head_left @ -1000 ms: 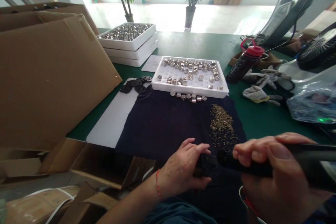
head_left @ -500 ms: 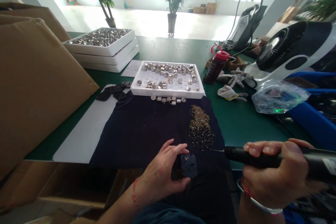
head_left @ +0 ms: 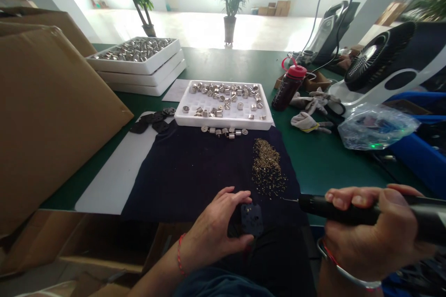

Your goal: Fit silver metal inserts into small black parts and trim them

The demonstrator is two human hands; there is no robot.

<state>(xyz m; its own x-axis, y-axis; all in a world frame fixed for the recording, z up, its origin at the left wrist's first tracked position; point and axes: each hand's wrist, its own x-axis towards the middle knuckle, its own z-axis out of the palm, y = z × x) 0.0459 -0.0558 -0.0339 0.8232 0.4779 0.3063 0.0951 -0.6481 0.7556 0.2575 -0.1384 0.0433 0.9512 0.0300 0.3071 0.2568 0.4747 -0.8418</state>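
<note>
My left hand [head_left: 216, 229] is closed around a small black plate [head_left: 251, 218] with holes, held at the near edge of a dark cloth [head_left: 205, 171]. My right hand [head_left: 372, 236] grips a black electric screwdriver [head_left: 351, 211] lying level, its thin bit pointing left, its tip a short way right of the plate. A heap of small brass screws [head_left: 267, 167] lies on the cloth just beyond the bit. A row of small metal cylinders [head_left: 225, 131] lies along the cloth's far edge.
A white foam tray [head_left: 223, 120] with metal cylinders sits behind the cloth, and stacked trays [head_left: 139, 72] stand far left. More black plates [head_left: 151, 123], a large cardboard box [head_left: 45, 116], a red-capped bottle [head_left: 289, 86], gloves [head_left: 308, 120], a fan [head_left: 386, 62] and a plastic bag [head_left: 378, 127] surround it.
The view shifted right. My left hand lifted the black plate into sight, and the screwdriver moved a little away to its right. Since half a second ago, almost nothing moved.
</note>
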